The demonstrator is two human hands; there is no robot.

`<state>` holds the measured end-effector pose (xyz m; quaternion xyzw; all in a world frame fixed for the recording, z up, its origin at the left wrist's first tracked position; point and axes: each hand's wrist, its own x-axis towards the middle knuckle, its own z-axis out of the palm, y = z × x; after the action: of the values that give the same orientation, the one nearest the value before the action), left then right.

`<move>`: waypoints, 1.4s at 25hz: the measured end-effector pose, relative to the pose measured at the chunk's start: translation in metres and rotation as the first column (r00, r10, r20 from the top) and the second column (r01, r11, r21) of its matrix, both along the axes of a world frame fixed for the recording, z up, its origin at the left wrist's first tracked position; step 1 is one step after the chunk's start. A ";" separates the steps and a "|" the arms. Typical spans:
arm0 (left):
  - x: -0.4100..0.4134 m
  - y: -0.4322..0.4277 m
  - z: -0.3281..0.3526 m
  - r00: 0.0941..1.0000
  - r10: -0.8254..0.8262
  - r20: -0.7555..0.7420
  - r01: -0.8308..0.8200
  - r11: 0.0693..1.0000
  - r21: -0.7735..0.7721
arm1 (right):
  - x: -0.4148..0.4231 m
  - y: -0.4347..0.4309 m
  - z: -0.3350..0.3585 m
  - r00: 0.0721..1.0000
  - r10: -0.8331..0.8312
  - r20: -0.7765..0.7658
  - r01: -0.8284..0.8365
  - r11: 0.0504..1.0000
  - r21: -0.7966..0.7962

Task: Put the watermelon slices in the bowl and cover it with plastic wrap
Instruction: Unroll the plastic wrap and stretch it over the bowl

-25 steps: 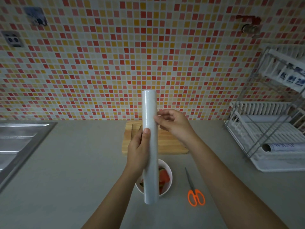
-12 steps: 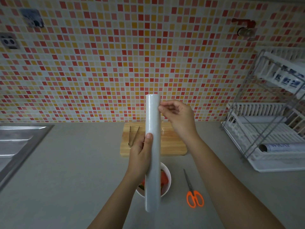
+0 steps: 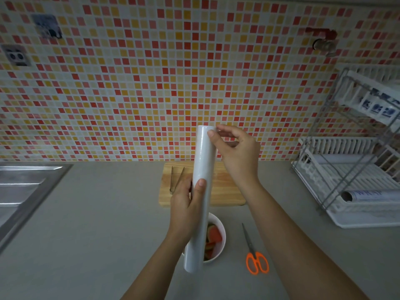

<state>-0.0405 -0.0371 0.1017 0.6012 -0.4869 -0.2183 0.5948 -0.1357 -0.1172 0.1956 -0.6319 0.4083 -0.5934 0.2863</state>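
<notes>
I hold a long white roll of plastic wrap (image 3: 202, 161) upright above the counter. My left hand (image 3: 186, 204) grips its middle, thumb on the front. My right hand (image 3: 237, 152) is at the roll's top end, thumb and fingertips pinching at the film's edge there. Under the roll's lower end stands a white bowl (image 3: 221, 241) with red watermelon slices (image 3: 214, 236) inside; the roll hides the bowl's left half.
A wooden cutting board (image 3: 225, 191) with metal tongs (image 3: 175, 179) lies behind the bowl. Orange-handled scissors (image 3: 255, 256) lie right of the bowl. A white dish rack (image 3: 355, 182) holding another roll (image 3: 372, 194) stands at right, a steel sink (image 3: 23, 191) at left.
My right hand has slid up the roll from its upper middle to the top end. The left hand keeps its grip on the roll.
</notes>
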 end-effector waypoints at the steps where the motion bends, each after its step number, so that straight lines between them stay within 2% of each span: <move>1: 0.000 0.000 0.000 1.000 0.007 0.007 -0.007 1.000 -0.012 | 0.002 0.001 -0.001 0.999 -0.009 0.034 0.009 1.000 -0.018; 3: 0.000 -0.001 0.000 1.000 0.010 0.009 -0.010 1.000 -0.017 | 0.003 0.002 -0.003 0.997 -0.035 0.066 0.040 0.996 -0.073; 5: -0.001 0.000 -0.001 1.000 0.019 0.000 -0.019 1.000 -0.008 | 0.004 0.002 -0.003 0.998 -0.025 0.057 0.029 0.998 -0.061; 6: -0.001 0.001 0.000 1.000 0.020 -0.015 -0.020 1.000 0.000 | 0.004 0.000 -0.001 0.996 -0.004 0.084 0.005 1.000 -0.010; 8: 0.000 0.002 0.002 0.998 -0.001 -0.057 0.002 1.000 0.020 | 0.002 -0.004 0.003 0.965 0.046 0.258 -0.090 0.983 0.162; 10: 0.002 0.003 0.004 0.995 -0.040 -0.093 0.043 0.998 0.038 | -0.002 -0.006 0.005 0.900 0.112 0.422 -0.254 0.920 0.298; 12: 0.003 0.003 0.006 0.993 -0.056 -0.103 0.061 0.997 0.046 | -0.004 -0.006 0.003 0.903 0.209 0.376 -0.347 0.870 0.350; 14: 0.004 0.004 0.006 0.995 -0.056 -0.087 0.059 0.998 0.036 | -0.003 -0.003 -0.002 0.938 0.253 0.239 -0.321 0.892 0.317; 16: 0.005 0.004 0.006 0.995 -0.056 -0.078 0.058 0.998 0.026 | -0.001 -0.001 -0.004 0.969 0.185 0.163 -0.221 0.945 0.240; 18: 0.008 0.004 0.005 0.997 -0.056 -0.060 0.058 0.998 0.026 | -0.001 0.000 -0.003 0.976 0.124 0.181 -0.159 0.968 0.194; 20: 0.009 0.004 0.006 0.999 -0.048 -0.023 0.048 0.999 0.006 | 0.001 0.000 0.000 0.969 0.138 0.205 -0.179 0.964 0.195; 22: 0.009 0.004 0.010 0.999 -0.034 0.012 0.034 0.999 -0.030 | 0.003 0.001 0.004 0.982 0.134 0.137 -0.158 0.970 0.187; 25: 0.009 0.003 0.011 0.999 -0.035 0.033 0.037 0.998 -0.047 | 0.004 0.001 0.004 0.998 0.049 0.040 -0.051 0.996 0.074; 28: 0.012 0.002 0.009 0.999 -0.041 0.028 0.042 0.998 -0.042 | 0.005 0.001 0.002 0.998 0.044 0.043 -0.045 0.999 0.021; 31: 0.014 0.002 0.007 0.999 -0.042 0.020 0.043 0.998 -0.045 | 0.007 0.001 0.004 0.998 0.055 0.019 -0.056 0.996 0.069; 34: 0.014 0.003 0.008 0.999 -0.040 0.008 0.040 0.998 -0.048 | 0.008 0.001 0.007 0.972 0.093 0.215 -0.133 0.974 0.183; 35: 0.014 0.004 0.010 0.999 -0.040 0.010 0.040 0.998 -0.049 | 0.008 0.002 0.008 0.972 0.095 0.215 -0.134 0.975 0.175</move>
<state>-0.0264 -0.0333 0.1114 0.5776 -0.5067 -0.2153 0.6027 -0.1276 -0.1153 0.2032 -0.5602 0.3935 -0.5963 0.4193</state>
